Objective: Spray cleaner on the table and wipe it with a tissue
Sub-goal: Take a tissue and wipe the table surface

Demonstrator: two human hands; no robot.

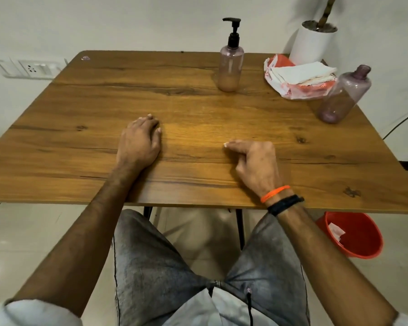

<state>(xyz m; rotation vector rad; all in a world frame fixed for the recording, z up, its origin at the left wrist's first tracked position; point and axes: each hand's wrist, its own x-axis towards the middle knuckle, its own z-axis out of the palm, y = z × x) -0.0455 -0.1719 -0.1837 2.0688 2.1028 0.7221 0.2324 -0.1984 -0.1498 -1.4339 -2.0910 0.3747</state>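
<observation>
Head view, progress: You have not started, as far as this shows. The counter [198,109] looks dry, with no wet patch or streaks, and no tissue is out on it.
Head view, left hand: Your left hand [139,142] lies flat near the middle of the counter, fingers loosely curled together, holding nothing.
Head view, right hand: Your right hand [254,165] rests closer to the near edge, index finger stretched out and the others folded under, also holding nothing.
Head view, cleaner: The pump bottle [230,64] stands upright toward the far edge, right of centre, about a quarter full of pale liquid. I take this to be the cleaner.
Head view, tissues: The tissue pack [299,78] lies open at the far right corner with white sheets stacked on top.
Head view, second bottle: A capless bottle [344,95] stands just beside the pack, at the right edge, and looks empty.
Head view, what is left: Everything: pick up the pump bottle, wet the surface, pull a tissue, wipe.
Head view, open room: The left half and the whole near strip are bare, so you can sweep freely there.
Head view, edges: The far right corner is crowded, and the capless bottle could be knocked off the right edge by a wide stroke. A white pot [313,43] stands behind that corner.
Head view, floor: A red bucket [353,236] sits below the near right corner, holding a scrap of paper; it seems handy for the used tissue.
</observation>
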